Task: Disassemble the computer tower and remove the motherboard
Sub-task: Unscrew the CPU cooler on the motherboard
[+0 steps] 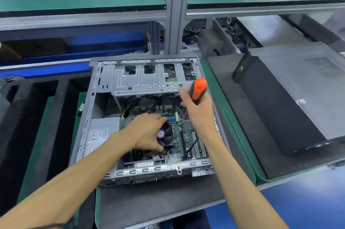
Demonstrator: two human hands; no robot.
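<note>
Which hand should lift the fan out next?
Probably the left hand. Its fingers are already curled around the fan on the motherboard. The right hand is busy holding the orange screwdriver above the board.

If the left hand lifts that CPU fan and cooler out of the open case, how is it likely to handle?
The CPU fan looks like rigid plastic, so it should probably lift stiffly in the left hand. The finned block under it suggests it is heavy for its size. A wire may tether it to the motherboard; I cannot tell.
</note>
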